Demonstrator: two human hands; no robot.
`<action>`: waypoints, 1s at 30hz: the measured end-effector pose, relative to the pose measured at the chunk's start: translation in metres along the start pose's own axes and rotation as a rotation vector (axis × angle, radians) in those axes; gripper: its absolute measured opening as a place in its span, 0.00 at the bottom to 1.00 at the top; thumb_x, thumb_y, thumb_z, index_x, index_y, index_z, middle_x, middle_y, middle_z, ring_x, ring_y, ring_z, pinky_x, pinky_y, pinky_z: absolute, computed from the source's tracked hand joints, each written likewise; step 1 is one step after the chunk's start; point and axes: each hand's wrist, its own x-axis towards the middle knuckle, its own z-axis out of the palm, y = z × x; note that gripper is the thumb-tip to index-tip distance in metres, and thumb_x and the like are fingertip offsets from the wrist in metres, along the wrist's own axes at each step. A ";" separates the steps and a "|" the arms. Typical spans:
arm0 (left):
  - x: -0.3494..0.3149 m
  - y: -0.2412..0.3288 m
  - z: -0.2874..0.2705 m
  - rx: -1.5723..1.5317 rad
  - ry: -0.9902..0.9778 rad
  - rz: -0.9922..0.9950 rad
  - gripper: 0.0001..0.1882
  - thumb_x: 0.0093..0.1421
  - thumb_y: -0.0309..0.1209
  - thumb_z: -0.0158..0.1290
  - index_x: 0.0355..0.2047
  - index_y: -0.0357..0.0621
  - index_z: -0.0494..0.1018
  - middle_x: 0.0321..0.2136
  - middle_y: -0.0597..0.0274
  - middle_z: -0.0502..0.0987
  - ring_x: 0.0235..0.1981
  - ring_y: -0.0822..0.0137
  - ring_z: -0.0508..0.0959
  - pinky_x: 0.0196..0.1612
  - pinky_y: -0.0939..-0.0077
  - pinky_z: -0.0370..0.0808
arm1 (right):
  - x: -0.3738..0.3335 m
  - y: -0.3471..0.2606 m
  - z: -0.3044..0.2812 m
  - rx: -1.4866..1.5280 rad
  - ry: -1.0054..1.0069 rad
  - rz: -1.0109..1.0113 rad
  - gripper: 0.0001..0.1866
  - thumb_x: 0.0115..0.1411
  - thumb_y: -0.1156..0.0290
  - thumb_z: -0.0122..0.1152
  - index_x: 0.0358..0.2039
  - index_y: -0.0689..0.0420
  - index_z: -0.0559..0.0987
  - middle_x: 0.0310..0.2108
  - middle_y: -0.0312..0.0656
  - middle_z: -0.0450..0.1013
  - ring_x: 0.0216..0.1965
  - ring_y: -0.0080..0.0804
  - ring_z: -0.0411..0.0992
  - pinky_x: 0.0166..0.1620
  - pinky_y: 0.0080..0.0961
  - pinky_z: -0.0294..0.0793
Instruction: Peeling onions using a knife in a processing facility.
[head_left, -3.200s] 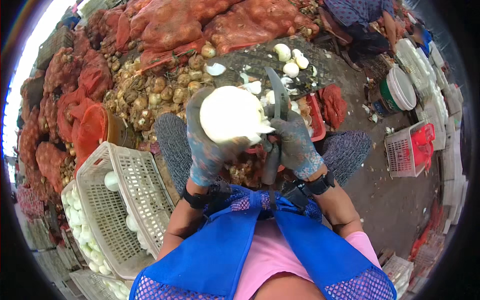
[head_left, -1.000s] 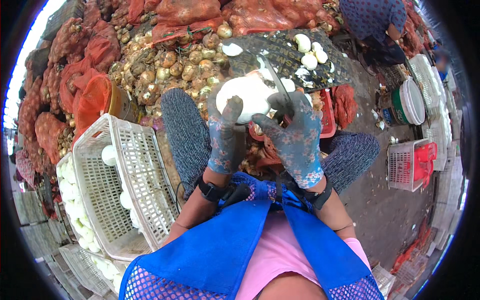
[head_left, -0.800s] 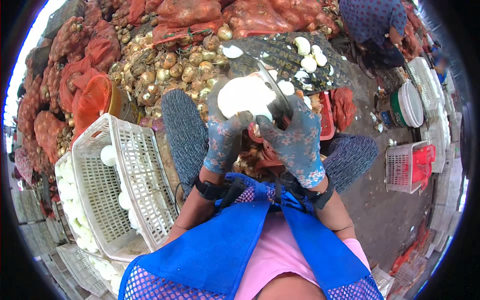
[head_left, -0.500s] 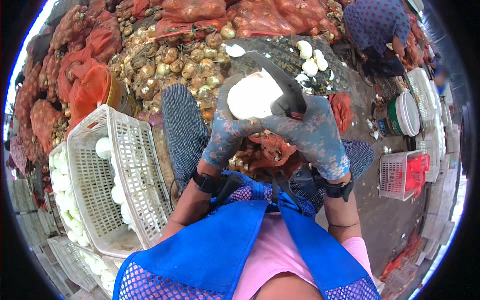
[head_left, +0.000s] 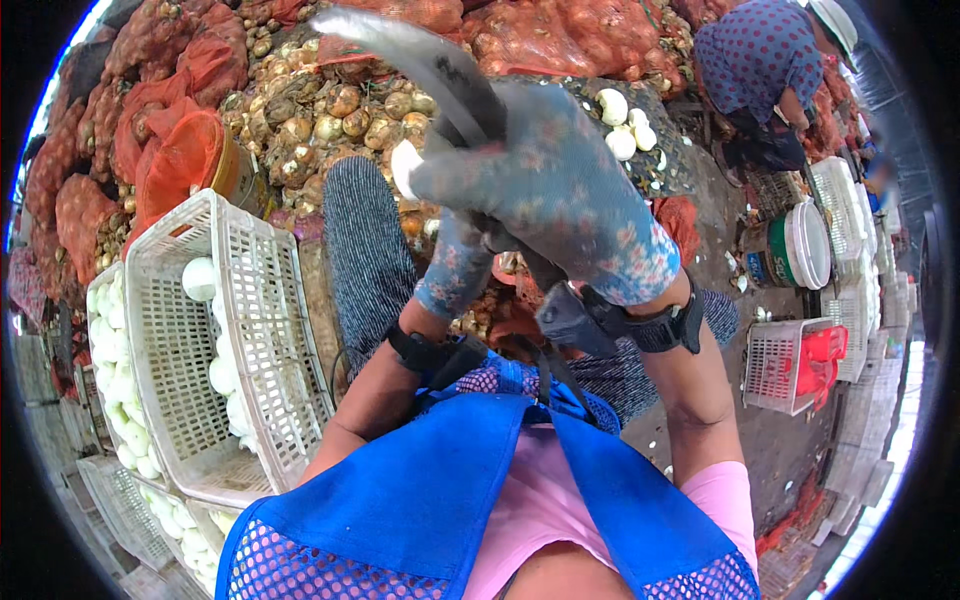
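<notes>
Background sacks, 10 to 1 o'clock: red mesh bags (head_left: 85, 215) bulging with onions border our figure.
Crate, 9 o'clock: we note white lattice walls (head_left: 275, 330) around several peeled bulbs (head_left: 199, 279).
Heap, 11 o'clock: brown-skinned onions (head_left: 340, 110) lie loose.
Curved knife (head_left: 400, 45): its blurred blade points toward 10 o'clock.
White onion (head_left: 404, 170): only a pale part shows, toward 11 o'clock, just beside the right thumb.
Left hand (head_left: 452, 268): gloved, largely hidden behind the right; we cannot tell how its fingers stand.
Right hand (head_left: 545, 185): gloved, wrapped around the knife's grip.
Trimming, centre: we judge peeling to be in hand; the next move calls for a steady bulb and a blade clear of the left fingers.
Mat, 1 o'clock: more peeled onions (head_left: 622, 125) rest there.
Co-worker (head_left: 755, 60), 2 o'clock: bent forward, in a dotted top.
</notes>
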 end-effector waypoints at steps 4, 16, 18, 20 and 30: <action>-0.005 0.004 0.026 0.052 -0.022 0.017 0.30 0.54 0.29 0.55 0.55 0.42 0.56 0.42 0.63 0.70 0.41 0.71 0.72 0.47 0.76 0.71 | 0.016 -0.003 -0.003 0.041 0.088 -0.092 0.15 0.50 0.63 0.59 0.23 0.64 0.74 0.15 0.40 0.69 0.17 0.22 0.69 0.21 0.23 0.68; 0.009 0.038 0.043 -0.010 0.135 0.119 0.33 0.46 0.30 0.53 0.54 0.40 0.58 0.47 0.53 0.67 0.48 0.61 0.71 0.50 0.67 0.70 | -0.042 0.084 -0.019 0.190 0.428 0.121 0.32 0.50 0.54 0.61 0.50 0.64 0.69 0.35 0.37 0.72 0.25 0.16 0.66 0.22 0.13 0.65; 0.010 0.034 0.042 0.044 0.121 0.155 0.33 0.45 0.31 0.52 0.54 0.40 0.58 0.46 0.54 0.67 0.47 0.62 0.71 0.50 0.69 0.71 | -0.051 0.104 -0.014 0.157 0.322 0.117 0.36 0.50 0.55 0.61 0.54 0.65 0.64 0.38 0.37 0.70 0.28 0.17 0.67 0.22 0.13 0.67; 0.008 0.032 0.042 0.296 0.170 0.143 0.33 0.44 0.30 0.52 0.53 0.40 0.60 0.45 0.56 0.68 0.46 0.63 0.71 0.49 0.70 0.70 | -0.052 0.095 -0.004 0.347 0.400 0.125 0.35 0.50 0.56 0.61 0.53 0.65 0.64 0.35 0.38 0.71 0.27 0.18 0.68 0.22 0.14 0.68; 0.013 0.024 0.073 0.409 0.142 0.226 0.25 0.52 0.28 0.52 0.51 0.36 0.64 0.43 0.56 0.71 0.43 0.69 0.72 0.47 0.75 0.71 | -0.062 0.122 -0.005 0.607 0.570 0.123 0.32 0.49 0.52 0.58 0.48 0.65 0.68 0.30 0.39 0.71 0.25 0.22 0.69 0.24 0.18 0.70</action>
